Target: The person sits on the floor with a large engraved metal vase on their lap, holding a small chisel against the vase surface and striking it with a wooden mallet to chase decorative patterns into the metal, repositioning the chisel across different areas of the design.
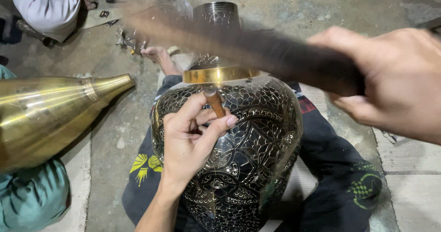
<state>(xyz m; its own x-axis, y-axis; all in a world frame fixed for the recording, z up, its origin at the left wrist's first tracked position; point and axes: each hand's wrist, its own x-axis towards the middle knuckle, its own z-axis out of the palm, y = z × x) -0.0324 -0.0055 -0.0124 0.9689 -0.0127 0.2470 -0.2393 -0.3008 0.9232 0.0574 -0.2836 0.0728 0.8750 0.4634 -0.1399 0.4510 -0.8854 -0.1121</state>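
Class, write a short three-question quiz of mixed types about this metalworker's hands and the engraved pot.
1. True or false: the left hand pinches a chisel against the engraved vase.
2. The right hand grips: A) a blurred mallet B) a brush C) a cloth.
3. What lies to the left of the vase?

Key: 1 true; 2 A; 3 a plain brass vessel, lying on its side.

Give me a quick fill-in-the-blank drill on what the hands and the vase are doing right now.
1. The left hand holds a small ____ against the engraved vase.
2. The right hand grips a blurred dark ____.
3. The vase's top rim is ____ coloured.
4. A plain brass vessel lies to the ____ of the vase.

Missing words: chisel; hammer; gold; left
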